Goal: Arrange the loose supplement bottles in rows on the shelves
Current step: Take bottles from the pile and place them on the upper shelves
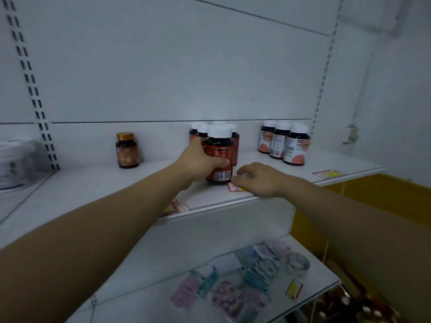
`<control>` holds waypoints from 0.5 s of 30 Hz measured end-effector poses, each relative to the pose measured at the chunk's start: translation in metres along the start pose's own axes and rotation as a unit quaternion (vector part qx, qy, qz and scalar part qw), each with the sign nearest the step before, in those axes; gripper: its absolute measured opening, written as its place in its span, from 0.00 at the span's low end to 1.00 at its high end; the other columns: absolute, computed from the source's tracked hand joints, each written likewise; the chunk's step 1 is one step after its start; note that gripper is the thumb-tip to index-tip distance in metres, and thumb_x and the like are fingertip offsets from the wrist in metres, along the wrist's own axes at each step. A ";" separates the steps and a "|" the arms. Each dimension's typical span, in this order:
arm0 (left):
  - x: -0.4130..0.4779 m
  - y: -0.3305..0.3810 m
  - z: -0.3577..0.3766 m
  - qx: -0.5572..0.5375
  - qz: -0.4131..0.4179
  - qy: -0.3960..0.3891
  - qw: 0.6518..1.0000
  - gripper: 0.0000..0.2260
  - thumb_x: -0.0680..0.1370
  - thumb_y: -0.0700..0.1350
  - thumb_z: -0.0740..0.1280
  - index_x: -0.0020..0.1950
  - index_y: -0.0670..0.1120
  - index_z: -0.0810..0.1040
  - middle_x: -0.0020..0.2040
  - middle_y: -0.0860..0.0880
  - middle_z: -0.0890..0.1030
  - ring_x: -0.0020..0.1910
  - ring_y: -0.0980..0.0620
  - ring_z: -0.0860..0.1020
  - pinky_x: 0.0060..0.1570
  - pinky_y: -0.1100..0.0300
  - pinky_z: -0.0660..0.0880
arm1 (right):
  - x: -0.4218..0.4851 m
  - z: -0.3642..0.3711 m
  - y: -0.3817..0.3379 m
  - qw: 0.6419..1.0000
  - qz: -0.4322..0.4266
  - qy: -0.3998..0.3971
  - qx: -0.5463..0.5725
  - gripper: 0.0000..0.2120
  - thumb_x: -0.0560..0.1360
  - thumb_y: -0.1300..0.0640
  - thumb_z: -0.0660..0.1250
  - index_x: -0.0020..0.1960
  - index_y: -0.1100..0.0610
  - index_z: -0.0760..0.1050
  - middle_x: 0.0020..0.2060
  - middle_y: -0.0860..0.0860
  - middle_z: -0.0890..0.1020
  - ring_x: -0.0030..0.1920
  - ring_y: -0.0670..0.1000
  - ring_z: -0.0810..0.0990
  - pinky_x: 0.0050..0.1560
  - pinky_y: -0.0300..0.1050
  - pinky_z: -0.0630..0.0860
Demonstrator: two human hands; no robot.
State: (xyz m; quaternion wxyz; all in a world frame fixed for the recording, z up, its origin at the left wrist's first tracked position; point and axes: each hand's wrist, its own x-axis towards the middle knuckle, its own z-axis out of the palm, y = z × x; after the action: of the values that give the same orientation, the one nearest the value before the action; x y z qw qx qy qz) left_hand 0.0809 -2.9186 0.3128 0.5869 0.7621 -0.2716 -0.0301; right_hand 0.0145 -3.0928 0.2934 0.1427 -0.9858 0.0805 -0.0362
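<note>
My left hand (198, 163) is wrapped around a dark bottle with a red label and white cap (220, 148), standing upright near the front of the white shelf (93, 183). Behind it stands a cluster of similar red-label bottles (234, 141). My right hand (258, 179) rests flat on the shelf edge beside the held bottle, fingers spread over a red and yellow price tag (236, 188). To the right is a group of white-capped bottles with pink labels (283, 143). A lone amber bottle with a gold cap (127, 150) stands to the left.
A white tub (14, 162) sits on the neighbouring shelf at far left. The lower shelf (163, 248) carries blister packs and small boxes (233, 292) and a tape roll (297, 263). A yellow panel (373, 201) stands to the right. Another price tag (328, 173) lies at the shelf's right end.
</note>
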 end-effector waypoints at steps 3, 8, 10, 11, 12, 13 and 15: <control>0.002 0.003 0.017 0.023 -0.015 0.042 0.999 0.33 0.65 0.43 0.77 0.65 0.46 0.66 0.57 0.51 0.77 0.56 0.51 0.77 0.59 0.50 0.75 | 0.015 -0.009 0.021 0.998 -0.044 -0.033 -0.008 0.31 0.74 0.31 0.54 0.72 0.45 0.65 0.71 0.53 0.66 0.69 0.55 0.66 0.69 0.51 0.63; 0.003 0.011 0.032 0.058 -0.001 0.034 0.998 0.39 0.71 0.37 0.72 0.74 0.55 0.53 0.60 0.51 0.72 0.58 0.50 0.74 0.57 0.53 0.73 | 0.025 -0.011 0.049 0.997 -0.058 -0.047 -0.025 0.33 0.74 0.29 0.51 0.75 0.43 0.60 0.75 0.51 0.61 0.73 0.54 0.61 0.72 0.55 0.59; 0.004 0.015 0.032 0.071 -0.016 0.023 0.997 0.37 0.72 0.35 0.68 0.74 0.58 0.54 0.57 0.52 0.74 0.56 0.50 0.75 0.57 0.51 0.74 | 0.026 -0.009 0.051 0.997 -0.067 -0.035 -0.029 0.32 0.75 0.30 0.50 0.75 0.43 0.60 0.75 0.50 0.61 0.73 0.55 0.61 0.72 0.56 0.58; 0.004 0.015 0.031 0.078 -0.022 0.020 0.996 0.37 0.72 0.34 0.65 0.74 0.59 0.55 0.56 0.52 0.74 0.54 0.50 0.75 0.55 0.52 0.74 | 0.027 -0.008 0.051 0.997 -0.068 -0.029 -0.031 0.32 0.75 0.30 0.50 0.75 0.43 0.60 0.75 0.50 0.61 0.73 0.55 0.60 0.72 0.56 0.58; 0.004 0.016 0.030 0.087 -0.024 0.020 0.996 0.36 0.72 0.33 0.64 0.74 0.58 0.57 0.56 0.51 0.75 0.53 0.51 0.75 0.53 0.53 0.74 | 0.027 -0.007 0.051 0.997 -0.069 -0.026 -0.035 0.31 0.75 0.31 0.50 0.75 0.42 0.59 0.75 0.50 0.61 0.73 0.55 0.61 0.72 0.56 0.59; 0.003 0.017 0.030 0.098 -0.022 0.027 0.995 0.34 0.72 0.33 0.65 0.73 0.56 0.59 0.56 0.51 0.75 0.53 0.51 0.76 0.53 0.54 0.74 | 0.028 -0.006 0.051 0.996 -0.069 -0.025 -0.041 0.31 0.75 0.31 0.50 0.75 0.42 0.59 0.75 0.50 0.61 0.73 0.55 0.61 0.71 0.56 0.59; 0.003 0.017 0.033 0.111 -0.017 0.056 0.992 0.31 0.71 0.35 0.69 0.71 0.52 0.64 0.55 0.52 0.76 0.53 0.52 0.76 0.53 0.57 0.72 | 0.029 -0.006 0.051 0.996 -0.070 -0.023 -0.048 0.31 0.75 0.31 0.51 0.75 0.42 0.59 0.75 0.50 0.61 0.73 0.55 0.61 0.70 0.56 0.60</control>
State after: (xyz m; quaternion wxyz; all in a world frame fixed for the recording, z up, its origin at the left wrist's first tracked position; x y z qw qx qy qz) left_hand 0.0648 -2.9513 0.3189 0.5123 0.8274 -0.2276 0.0329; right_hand 0.0354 -3.1474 0.2857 0.0938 -0.9954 0.0101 -0.0194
